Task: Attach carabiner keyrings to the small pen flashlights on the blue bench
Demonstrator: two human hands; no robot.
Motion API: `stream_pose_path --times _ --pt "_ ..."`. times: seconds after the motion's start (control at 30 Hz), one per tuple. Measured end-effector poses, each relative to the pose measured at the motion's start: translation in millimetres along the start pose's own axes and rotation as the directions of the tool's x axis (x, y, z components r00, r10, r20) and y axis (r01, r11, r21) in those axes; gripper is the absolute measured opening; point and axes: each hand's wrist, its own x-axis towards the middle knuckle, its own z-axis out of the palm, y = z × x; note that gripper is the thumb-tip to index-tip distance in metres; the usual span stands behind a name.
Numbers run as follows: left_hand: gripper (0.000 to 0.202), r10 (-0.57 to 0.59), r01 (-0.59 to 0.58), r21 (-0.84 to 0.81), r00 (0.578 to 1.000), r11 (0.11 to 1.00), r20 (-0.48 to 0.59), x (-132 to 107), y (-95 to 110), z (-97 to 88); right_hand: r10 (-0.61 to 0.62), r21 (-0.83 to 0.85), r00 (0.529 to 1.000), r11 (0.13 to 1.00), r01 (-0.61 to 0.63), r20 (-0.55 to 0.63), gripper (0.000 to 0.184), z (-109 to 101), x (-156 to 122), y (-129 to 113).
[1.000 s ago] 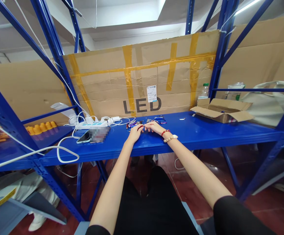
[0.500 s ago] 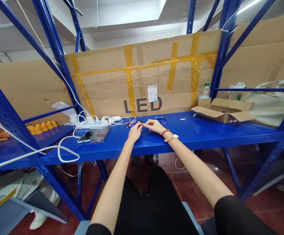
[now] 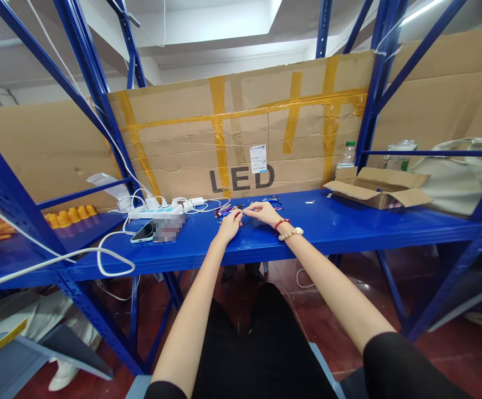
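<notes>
Both my hands rest on the blue shelf point(image 3: 341, 224) in front of me, close together. My left hand point(image 3: 229, 223) has its fingers curled and pinched on a small red and metal piece that is too small to name. My right hand point(image 3: 262, 213), with a red and a beaded bracelet at the wrist, pinches toward the same spot. Just beyond the fingers lies a loose heap of small metal and coloured parts point(image 3: 226, 210), with more small parts point(image 3: 273, 200) a little further back.
A white power strip point(image 3: 154, 211) with white cables, a phone point(image 3: 142, 233) and a blurred box sit left of my hands. An open cardboard box point(image 3: 377, 187) and a bottle point(image 3: 347, 155) stand right. Taped cardboard marked LED backs the shelf. Orange pieces point(image 3: 70, 216) lie far left.
My right hand has lifted slightly off the shelf and drawn its fingers into a pinch beside the left hand. The left hand has barely moved.
</notes>
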Motion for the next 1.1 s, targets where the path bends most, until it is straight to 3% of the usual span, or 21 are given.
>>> stream_pose_path --times 0.43,1.1 --pt "0.020 0.040 -0.040 -0.024 0.999 0.999 0.022 -2.1 6.6 -4.6 0.100 0.100 0.992 0.989 -0.108 0.074 0.045 1.5 -2.9 -2.6" --pt "0.024 0.117 -0.117 -0.007 0.992 0.993 0.039 -2.1 3.2 -2.0 0.205 0.095 0.979 0.974 -0.204 -0.005 0.047 -1.2 -2.5 -4.1"
